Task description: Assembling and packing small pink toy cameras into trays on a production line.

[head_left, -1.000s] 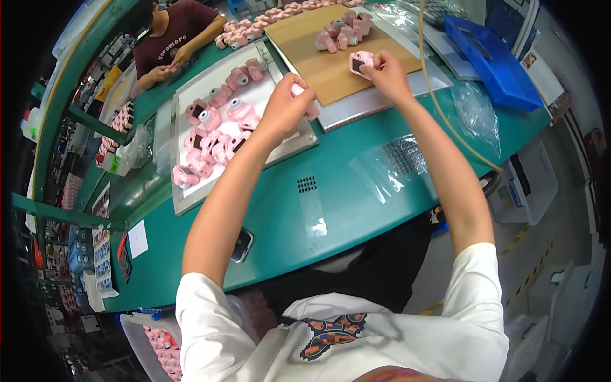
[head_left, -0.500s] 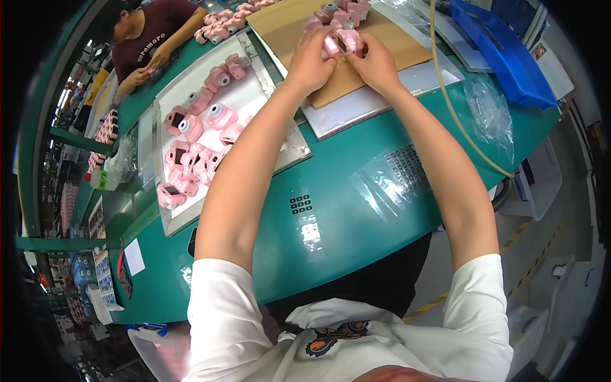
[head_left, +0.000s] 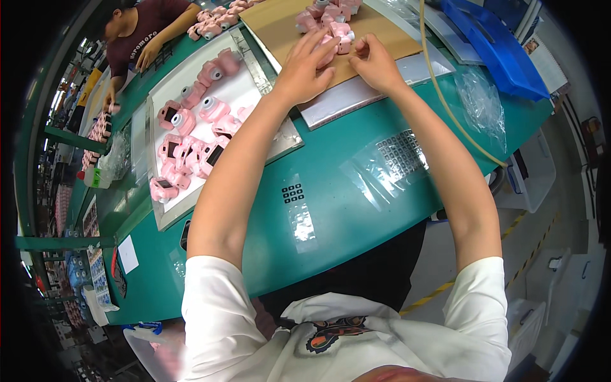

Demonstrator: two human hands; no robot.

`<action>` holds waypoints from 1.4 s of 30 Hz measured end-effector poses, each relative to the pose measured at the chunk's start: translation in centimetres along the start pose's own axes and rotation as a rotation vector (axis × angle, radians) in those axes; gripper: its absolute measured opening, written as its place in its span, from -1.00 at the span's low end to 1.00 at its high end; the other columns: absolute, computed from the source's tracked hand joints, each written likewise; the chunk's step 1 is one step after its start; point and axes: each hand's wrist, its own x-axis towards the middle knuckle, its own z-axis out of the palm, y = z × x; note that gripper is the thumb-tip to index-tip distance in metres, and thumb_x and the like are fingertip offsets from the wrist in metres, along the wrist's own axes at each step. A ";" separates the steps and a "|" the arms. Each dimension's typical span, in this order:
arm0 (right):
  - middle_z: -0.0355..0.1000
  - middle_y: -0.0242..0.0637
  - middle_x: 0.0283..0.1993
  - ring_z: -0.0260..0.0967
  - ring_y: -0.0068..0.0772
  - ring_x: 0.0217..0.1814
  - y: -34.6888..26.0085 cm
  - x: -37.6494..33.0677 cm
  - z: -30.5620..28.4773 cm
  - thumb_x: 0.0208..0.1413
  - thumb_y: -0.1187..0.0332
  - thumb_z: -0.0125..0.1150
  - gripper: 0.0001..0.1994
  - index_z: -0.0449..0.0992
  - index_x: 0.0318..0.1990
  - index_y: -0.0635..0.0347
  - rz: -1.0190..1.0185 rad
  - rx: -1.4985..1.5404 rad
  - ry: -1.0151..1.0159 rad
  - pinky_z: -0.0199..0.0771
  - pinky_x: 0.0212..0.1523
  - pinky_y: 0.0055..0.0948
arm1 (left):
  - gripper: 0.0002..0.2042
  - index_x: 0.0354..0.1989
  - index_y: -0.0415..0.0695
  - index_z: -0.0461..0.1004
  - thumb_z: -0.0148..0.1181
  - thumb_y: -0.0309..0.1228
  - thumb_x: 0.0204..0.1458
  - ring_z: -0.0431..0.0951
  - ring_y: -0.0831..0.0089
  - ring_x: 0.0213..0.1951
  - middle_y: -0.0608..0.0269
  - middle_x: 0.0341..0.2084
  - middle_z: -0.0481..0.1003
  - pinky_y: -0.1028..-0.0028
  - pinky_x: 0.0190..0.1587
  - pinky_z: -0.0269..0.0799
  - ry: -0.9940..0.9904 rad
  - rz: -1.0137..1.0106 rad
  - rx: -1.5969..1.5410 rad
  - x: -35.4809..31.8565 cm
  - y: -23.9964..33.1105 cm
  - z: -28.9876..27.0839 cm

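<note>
Several pink toy cameras (head_left: 326, 14) are grouped on a brown cardboard sheet (head_left: 273, 28) at the far middle of the table. My left hand (head_left: 305, 71) reaches over the sheet, its fingers and thumb curled about a pink toy camera (head_left: 328, 53) that they partly hide. Just beyond it, another pink camera (head_left: 342, 39) with a pale lens sits against the group. To the right, my right hand (head_left: 378, 66) hovers apart from the cameras. Its thumb and forefinger are pinched together; whatever may be between them is too small to tell.
A white framed tray (head_left: 245, 89) with several pink cameras lies left of my left arm. Small black square pieces (head_left: 293, 193) on clear film rest on the green table (head_left: 254, 274). A yellowish hose (head_left: 439, 95) and blue tray (head_left: 503, 57) are right. Another person (head_left: 143, 38) works far left.
My right hand has come away from the camera, to the right and slightly nearer. My left hand stays by the cameras. The other person's hands have moved apart.
</note>
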 end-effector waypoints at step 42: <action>0.42 -0.16 -0.10 0.31 -0.36 -0.19 -20.7 -42.0 0.9 0.24 0.55 0.09 -0.86 0.46 -0.08 0.26 -0.193 0.550 -0.527 0.41 -0.16 -0.49 | -0.65 0.02 -0.31 0.54 0.16 -0.36 0.13 0.62 0.20 -0.14 0.01 -0.11 0.61 0.33 -0.03 0.52 0.238 -1.582 0.544 -65.4 43.1 -52.1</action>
